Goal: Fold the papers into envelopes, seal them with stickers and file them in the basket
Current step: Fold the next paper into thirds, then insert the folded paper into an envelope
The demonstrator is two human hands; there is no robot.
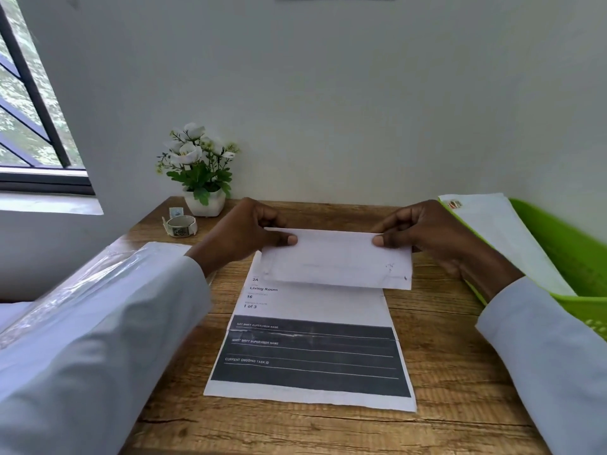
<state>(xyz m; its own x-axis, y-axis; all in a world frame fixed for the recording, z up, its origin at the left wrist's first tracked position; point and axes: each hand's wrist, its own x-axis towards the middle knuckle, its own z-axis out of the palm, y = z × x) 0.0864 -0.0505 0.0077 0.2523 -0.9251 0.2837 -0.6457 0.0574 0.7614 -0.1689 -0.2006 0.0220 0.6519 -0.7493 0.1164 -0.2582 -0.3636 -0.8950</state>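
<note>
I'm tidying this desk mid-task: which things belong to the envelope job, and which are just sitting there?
Job: printed paper, held by left hand and right hand; sticker roll; green basket; sealed envelope.
Idle: flower pot; plastic sheet.

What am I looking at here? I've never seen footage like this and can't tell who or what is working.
No machine: a person wears a camera on the head, looking down at their own hands. The left hand and right hand pinch the top edge of a printed paper, folding it toward them on a wooden table. A roll of stickers and a flower pot stand at the back left. A green basket on the right holds a finished envelope.
</note>
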